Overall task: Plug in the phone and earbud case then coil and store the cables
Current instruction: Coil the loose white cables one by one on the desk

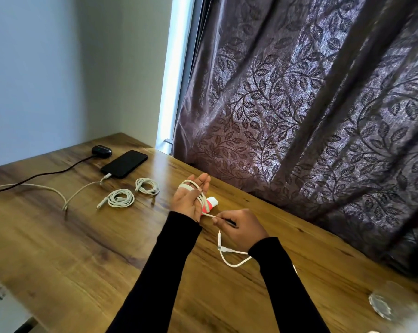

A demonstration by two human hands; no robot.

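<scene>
We're mid-coil: thin white cable (208,215) wraps our flat left hand (190,197); right hand (240,227) pinches the tail, winding next.

white cable (209,215) looped round left hand (188,197); right hand (242,227) pinches it

readable text: none anywhere in view
phone (124,163): dark screen, nothing legible
earbud case (101,151): no marking legible
pink-and-white tube (211,203): any print too small to tell
</scene>
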